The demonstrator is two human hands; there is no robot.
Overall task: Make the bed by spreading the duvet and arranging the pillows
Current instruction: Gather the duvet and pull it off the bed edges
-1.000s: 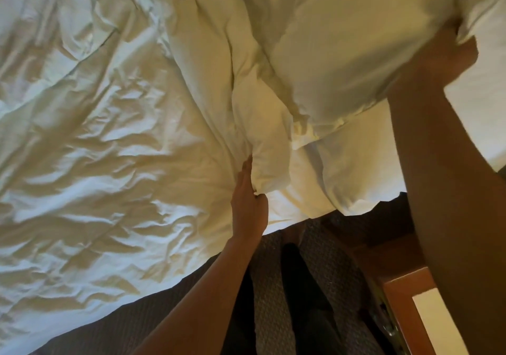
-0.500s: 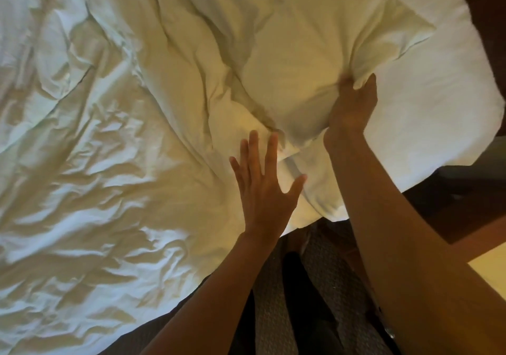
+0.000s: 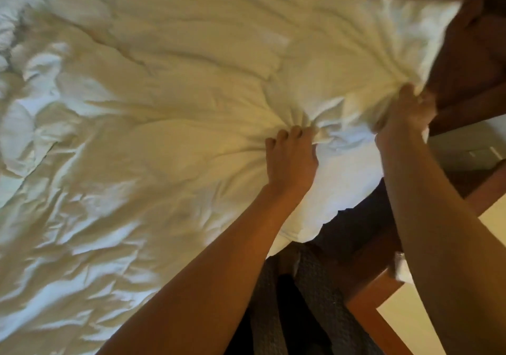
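Both our hands are in the duvet (image 3: 164, 103): left hand (image 3: 291, 163) curled round a bunch near the bed's side, right hand (image 3: 405, 114) clamped on the corner by the headboard (image 3: 471, 42). It lies rumpled across the bed and looks soft, puffy and light, so we'd take it by edge and corner.

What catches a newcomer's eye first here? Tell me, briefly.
Two bare hands stand out: the left hand and the right hand each grip a bunch of the white duvet at the bed's near edge, creases fanning from both. The crumpled duvet fills the left of the view; a wooden furniture edge shows lower right.
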